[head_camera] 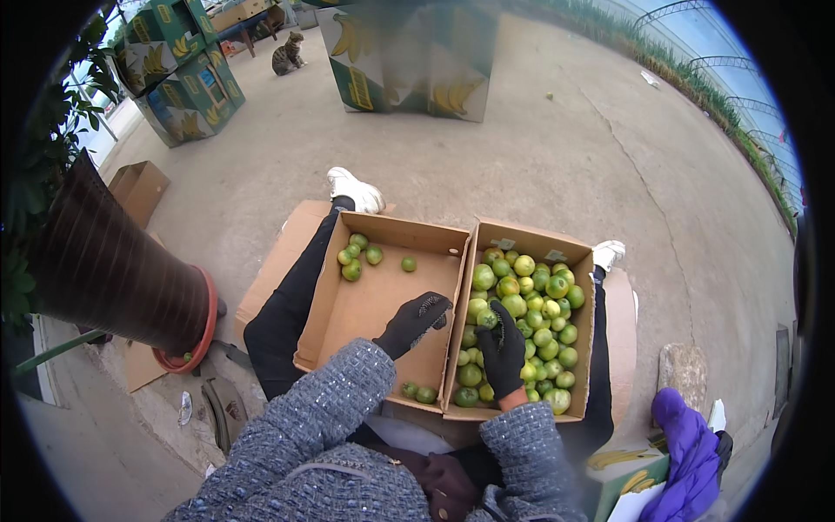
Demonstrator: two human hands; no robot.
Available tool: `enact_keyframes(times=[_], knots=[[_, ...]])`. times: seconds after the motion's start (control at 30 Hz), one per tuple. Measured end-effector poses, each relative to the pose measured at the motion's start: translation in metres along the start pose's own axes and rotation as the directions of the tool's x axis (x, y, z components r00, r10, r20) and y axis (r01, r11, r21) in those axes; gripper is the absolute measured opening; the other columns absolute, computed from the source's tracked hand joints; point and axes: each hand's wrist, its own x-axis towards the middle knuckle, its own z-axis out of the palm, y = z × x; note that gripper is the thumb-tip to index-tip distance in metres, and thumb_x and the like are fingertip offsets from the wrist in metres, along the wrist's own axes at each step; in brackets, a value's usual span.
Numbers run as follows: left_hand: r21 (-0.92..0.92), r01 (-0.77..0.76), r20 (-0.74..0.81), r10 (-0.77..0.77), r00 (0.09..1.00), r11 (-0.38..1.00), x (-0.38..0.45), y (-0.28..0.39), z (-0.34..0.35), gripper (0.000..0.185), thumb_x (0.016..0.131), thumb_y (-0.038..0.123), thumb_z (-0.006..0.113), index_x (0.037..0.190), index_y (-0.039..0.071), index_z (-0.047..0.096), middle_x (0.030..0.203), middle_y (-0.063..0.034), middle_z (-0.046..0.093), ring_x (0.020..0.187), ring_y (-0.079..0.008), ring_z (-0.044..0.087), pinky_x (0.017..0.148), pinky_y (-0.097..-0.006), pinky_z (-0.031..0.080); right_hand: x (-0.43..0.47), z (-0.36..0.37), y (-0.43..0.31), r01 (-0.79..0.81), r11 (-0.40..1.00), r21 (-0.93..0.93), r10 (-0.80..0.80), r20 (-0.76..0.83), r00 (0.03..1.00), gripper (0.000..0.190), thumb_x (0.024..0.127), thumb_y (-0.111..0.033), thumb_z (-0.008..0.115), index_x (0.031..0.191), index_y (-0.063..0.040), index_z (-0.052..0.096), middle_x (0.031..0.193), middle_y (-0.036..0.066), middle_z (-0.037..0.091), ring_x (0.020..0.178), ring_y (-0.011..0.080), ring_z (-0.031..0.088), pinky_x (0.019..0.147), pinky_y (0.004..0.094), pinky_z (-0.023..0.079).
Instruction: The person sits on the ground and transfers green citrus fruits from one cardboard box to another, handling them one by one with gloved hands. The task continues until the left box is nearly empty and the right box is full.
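Two open cardboard boxes stand side by side between the legs. The right box [582, 391] is filled with green and yellowish tomatoes [544, 337]. In the left box [318, 339] lie several green tomatoes [374, 255], grouped at its far left corner and near edge, with one apart at the far side. My left hand [415, 324], in a dark glove with a dotted grip, is over the left box near the shared walls; its fingers are curled, and what they may hold is hidden. My right hand [503, 349], gloved too, has thumb and fingers around a green tomato [486, 318] above the right box.
A large plant pot [124, 261] stands at left. Banana boxes [189, 98] are stacked at the far left, and another banana box [411, 65] stands ahead. A cat [288, 54] sits behind. A stone block [682, 368] and a purple garment [685, 457] are at right.
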Motion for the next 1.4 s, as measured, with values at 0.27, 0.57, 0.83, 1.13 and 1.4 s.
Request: enact_keyframes(times=[0.27, 0.57, 0.83, 1.13, 1.4], knots=[[0.878, -0.035, -0.156, 0.354, 0.922, 0.477, 0.075, -0.043, -0.062, 0.038, 0.091, 0.02, 0.058, 0.127, 0.011, 0.058, 0.134, -0.0159, 0.053, 0.123, -0.0334, 0.05, 0.102, -0.0412, 0.044, 0.012, -0.001, 0.003, -0.102, 0.964, 0.245, 0.162, -0.24, 0.957, 0.054, 0.098, -0.012, 0.056, 0.147, 0.0, 0.037, 0.136, 0.018, 0.055, 0.121, 0.022, 0.055, 0.101, 0.0336, 0.044], [0.903, 0.009, 0.009, -0.041, 0.999, 0.43, 0.072, -0.038, -0.068, 0.024, 0.093, 0.024, 0.056, 0.111, 0.008, 0.06, 0.101, -0.0119, 0.059, 0.09, -0.026, 0.06, 0.079, -0.0405, 0.052, 0.009, -0.002, 0.011, -0.042, 0.997, 0.061, 0.051, -0.164, 0.985, 0.039, 0.095, -0.012, 0.061, 0.131, 0.001, 0.055, 0.119, 0.018, 0.065, 0.108, 0.0277, 0.063, 0.094, 0.0383, 0.049], [0.983, -0.083, 0.176, -0.727, 0.664, 0.162, -0.032, 0.036, 0.001, 0.095, 0.077, 0.088, 0.037, 0.092, 0.002, 0.074, 0.093, -0.0194, 0.071, 0.09, -0.0365, 0.069, 0.086, -0.0477, 0.052, 0.01, -0.004, 0.012, -0.004, 1.0, 0.014, 0.007, -0.183, 0.983, 0.036, 0.094, -0.012, 0.062, 0.128, -0.001, 0.058, 0.113, 0.018, 0.067, 0.102, 0.027, 0.065, 0.09, 0.0382, 0.05], [0.962, -0.218, 0.272, -0.658, 0.702, 0.165, -0.049, -0.011, 0.028, 0.074, 0.076, 0.072, 0.056, 0.093, 0.003, 0.075, 0.093, -0.0191, 0.071, 0.088, -0.0375, 0.069, 0.078, -0.0496, 0.054, 0.008, -0.001, 0.02, 0.041, 0.999, -0.027, -0.045, -0.187, 0.981, 0.035, 0.093, -0.013, 0.063, 0.126, -0.003, 0.06, 0.109, 0.015, 0.068, 0.099, 0.0266, 0.065, 0.088, 0.0383, 0.05], [0.938, -0.182, 0.325, -0.572, 0.753, 0.294, -0.053, 0.002, 0.032, 0.068, 0.073, 0.061, 0.067, 0.12, 0.012, 0.065, 0.107, -0.0171, 0.07, 0.1, -0.0345, 0.067, 0.085, -0.0488, 0.052, 0.006, -0.002, 0.019, 0.052, 0.998, -0.029, -0.056, -0.178, 0.983, 0.034, 0.093, -0.013, 0.063, 0.125, -0.004, 0.061, 0.109, 0.015, 0.068, 0.1, 0.0274, 0.065, 0.089, 0.039, 0.05]])
